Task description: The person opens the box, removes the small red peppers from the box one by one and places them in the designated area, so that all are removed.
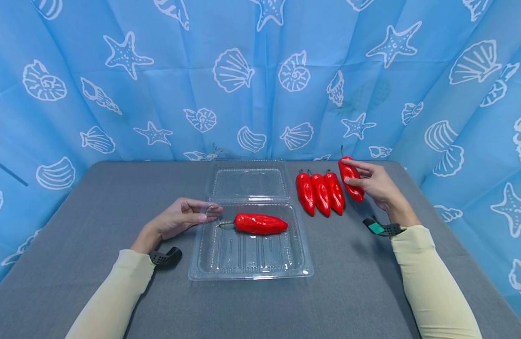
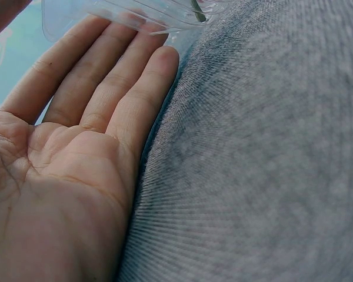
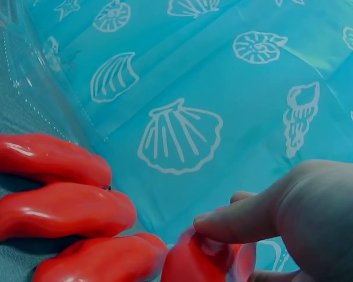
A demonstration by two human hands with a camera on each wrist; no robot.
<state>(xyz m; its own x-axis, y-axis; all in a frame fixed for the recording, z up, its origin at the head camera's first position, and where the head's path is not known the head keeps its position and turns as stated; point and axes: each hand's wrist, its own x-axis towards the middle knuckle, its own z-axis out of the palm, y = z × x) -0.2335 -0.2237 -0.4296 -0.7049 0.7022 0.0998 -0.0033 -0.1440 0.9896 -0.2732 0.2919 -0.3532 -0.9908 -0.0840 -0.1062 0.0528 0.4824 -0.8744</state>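
One red pepper (image 1: 260, 223) lies inside the open clear clamshell container (image 1: 250, 263) while the right hand (image 1: 377, 183) grips a second pepper (image 1: 351, 180) at two o'clock; three peppers (image 1: 321, 193) wait on the gray tabletop (image 1: 95, 212). The left hand (image 1: 182, 218), fingers straight, steadies the container's nine-o'clock edge.

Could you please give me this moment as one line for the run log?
left hand: open, touching clamshell container | right hand: grips red pepper | in container: one pepper | three peppers on table
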